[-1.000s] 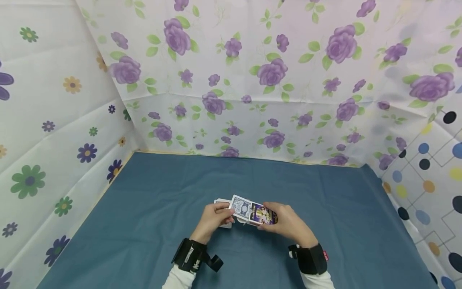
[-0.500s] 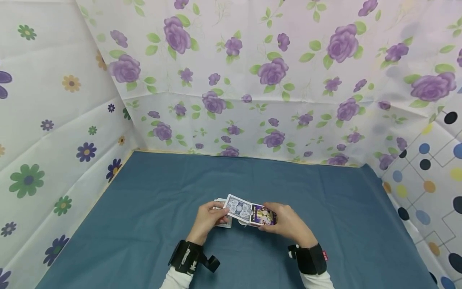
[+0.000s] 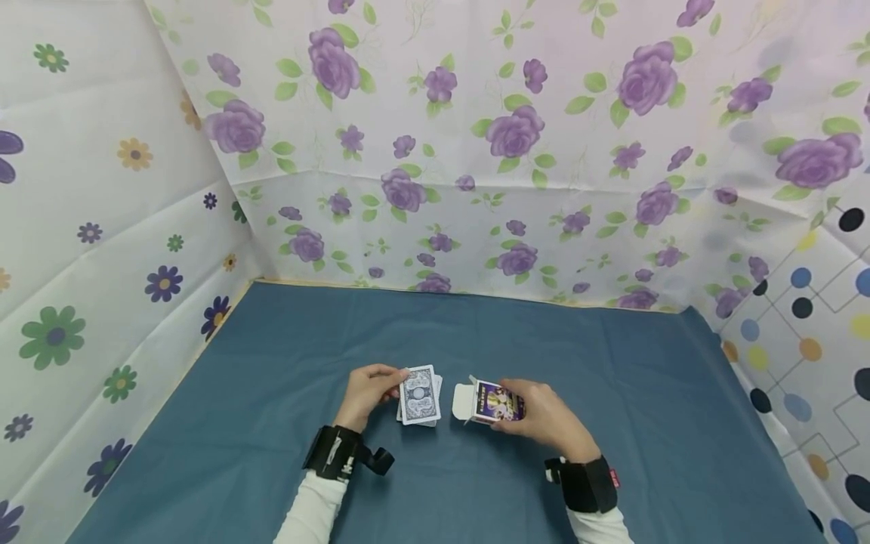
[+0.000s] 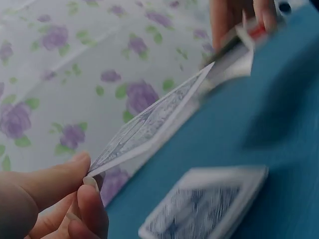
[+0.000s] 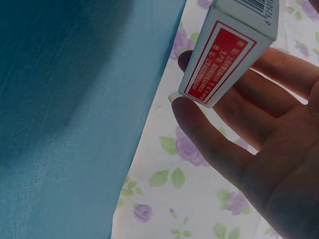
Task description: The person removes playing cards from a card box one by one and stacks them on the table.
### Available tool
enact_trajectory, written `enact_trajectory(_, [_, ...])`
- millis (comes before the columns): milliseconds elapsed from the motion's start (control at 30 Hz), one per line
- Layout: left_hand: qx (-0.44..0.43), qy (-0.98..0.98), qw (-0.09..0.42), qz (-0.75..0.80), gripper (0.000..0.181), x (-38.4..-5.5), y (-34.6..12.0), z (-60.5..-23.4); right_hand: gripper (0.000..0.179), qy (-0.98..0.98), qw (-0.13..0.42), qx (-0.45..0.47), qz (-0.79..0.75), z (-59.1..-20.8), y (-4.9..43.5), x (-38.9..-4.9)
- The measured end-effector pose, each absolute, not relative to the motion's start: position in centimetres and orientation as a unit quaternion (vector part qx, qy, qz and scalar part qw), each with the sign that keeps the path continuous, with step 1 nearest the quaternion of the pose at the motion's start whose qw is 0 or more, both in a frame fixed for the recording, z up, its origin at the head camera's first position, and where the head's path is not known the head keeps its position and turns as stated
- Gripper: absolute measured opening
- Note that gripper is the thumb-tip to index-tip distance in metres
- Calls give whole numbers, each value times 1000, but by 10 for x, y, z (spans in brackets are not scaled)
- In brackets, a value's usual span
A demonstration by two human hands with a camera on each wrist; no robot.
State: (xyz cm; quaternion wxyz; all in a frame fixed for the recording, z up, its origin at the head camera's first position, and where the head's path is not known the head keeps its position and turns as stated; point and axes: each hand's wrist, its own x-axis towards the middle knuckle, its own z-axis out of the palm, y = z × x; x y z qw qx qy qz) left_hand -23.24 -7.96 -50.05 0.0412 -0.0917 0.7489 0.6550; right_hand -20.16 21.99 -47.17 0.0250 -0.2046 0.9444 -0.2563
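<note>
In the head view my left hand [image 3: 365, 394] pinches one blue-and-white patterned playing card [image 3: 420, 394] at its edge between thumb and fingers. The left wrist view has this card tilted in the air, above a pile of playing cards [image 4: 199, 204] lying back up on the cloth. Much of the pile is covered by the held card from the head camera. To the right, my right hand [image 3: 542, 414] grips a small purple-fronted card box [image 3: 499, 402] by its far end, thumb on one side and fingers on the other. Its white flap [image 3: 464, 402] hangs open toward the pile.
A blue cloth [image 3: 326, 340] covers the table. Behind it stands a backdrop [image 3: 462, 151] with purple roses, and patterned sheets flank both sides. Each wrist wears a black strap [image 3: 333, 452].
My left hand has drawn the card out of the box and carried it left, turning it upright over the pile. The right hand and box have barely moved.
</note>
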Motion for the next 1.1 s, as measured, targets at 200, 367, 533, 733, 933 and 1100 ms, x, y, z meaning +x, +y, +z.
enact_trajectory(200, [-106, 770, 44, 628, 22, -248, -84, -514, 65, 944, 29, -210, -255, -476, 221, -202])
enact_trajectory(367, [-113, 781, 30, 613, 19, -253, -82, -521, 65, 943, 39, -204, -259, -478, 221, -203])
enact_trajectory(533, [-106, 802, -6, 588, 17, -253, -77, -523, 66, 944, 46, -195, -260, -478, 221, -204])
enact_trajectory(733, [-94, 845, -42, 525, 15, -251, -72, -523, 66, 944, 50, -194, -263, -479, 221, -205])
enact_trajectory(933, [-88, 865, -46, 491, 18, -252, -69, -521, 66, 943, 48, -199, -261, -480, 222, -206])
enact_trajectory(1100, [-92, 870, -41, 482, 18, -254, -67, -523, 66, 943, 51, -196, -262, -481, 221, -206])
